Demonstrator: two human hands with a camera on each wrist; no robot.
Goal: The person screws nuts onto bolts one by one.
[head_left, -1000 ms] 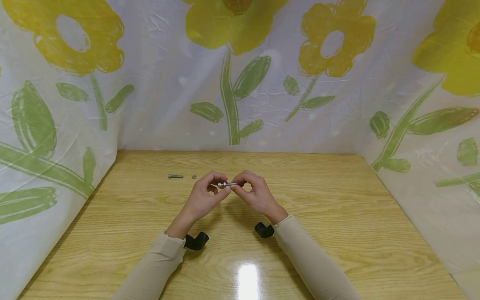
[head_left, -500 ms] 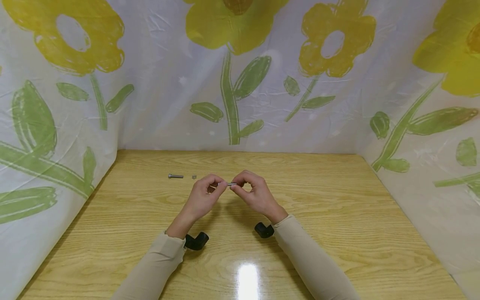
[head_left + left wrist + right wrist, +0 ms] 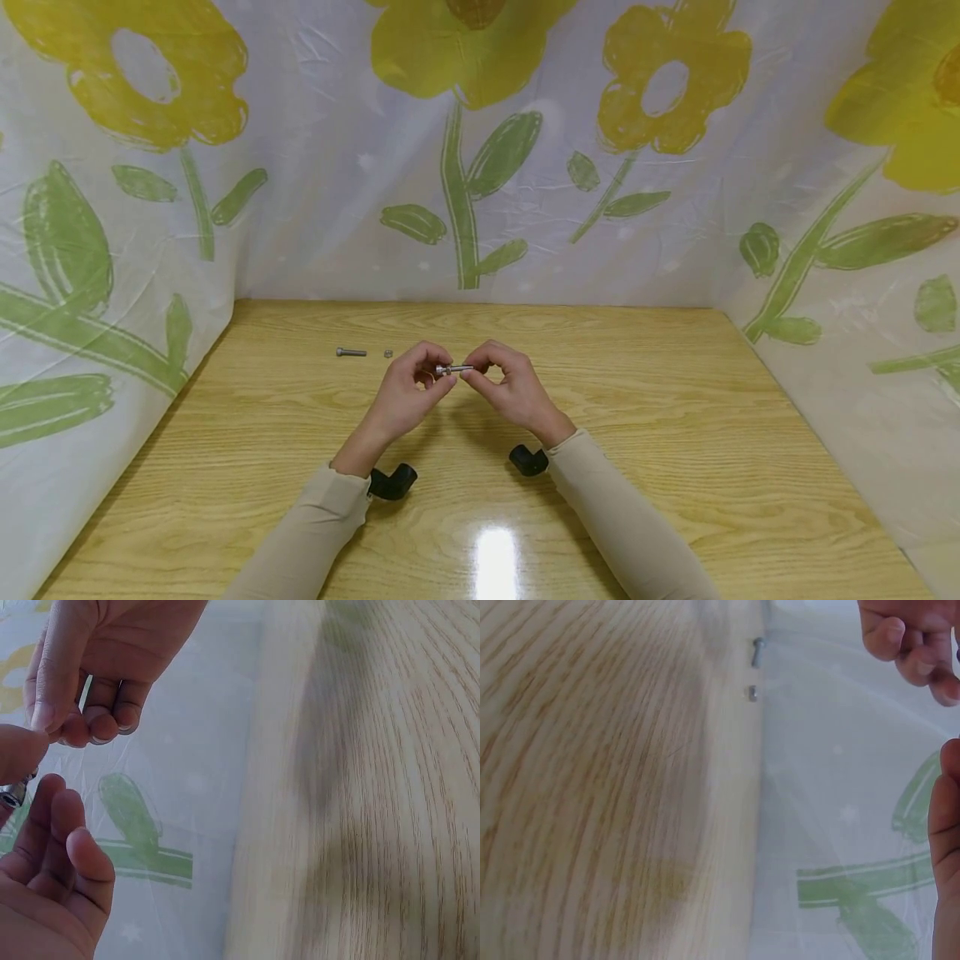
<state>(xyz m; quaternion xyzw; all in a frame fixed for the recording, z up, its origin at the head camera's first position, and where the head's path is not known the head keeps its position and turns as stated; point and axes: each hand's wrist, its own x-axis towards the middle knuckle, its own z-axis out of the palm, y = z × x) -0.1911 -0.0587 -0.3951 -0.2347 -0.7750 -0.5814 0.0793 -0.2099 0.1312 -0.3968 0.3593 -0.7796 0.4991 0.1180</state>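
A shiny metal bolt (image 3: 462, 367) lies level between my two hands, its head to the left and a nut (image 3: 447, 369) on it close to the head. My right hand (image 3: 515, 390) pinches the threaded end between thumb and fingertips. My left hand (image 3: 405, 390) curls round the head end, thumb and index fingertips at the nut with the metal showing between them. In the left wrist view the bolt's socket head (image 3: 11, 799) peeks out under the left thumb (image 3: 21, 754). The right wrist view catches only parts of the hands at its right edge.
Behind and left of my hands, a second bolt (image 3: 351, 352) and a loose nut (image 3: 387, 354) lie on the wooden table (image 3: 637, 500). Black wrist camera mounts (image 3: 394, 482) hang at both sleeves. A flower-printed cloth (image 3: 337, 167) walls the table on three sides.
My left thumb rolled up over the nut and hid it half a second ago, then dropped back, showing the head and nut again. The right hand has kept its place.
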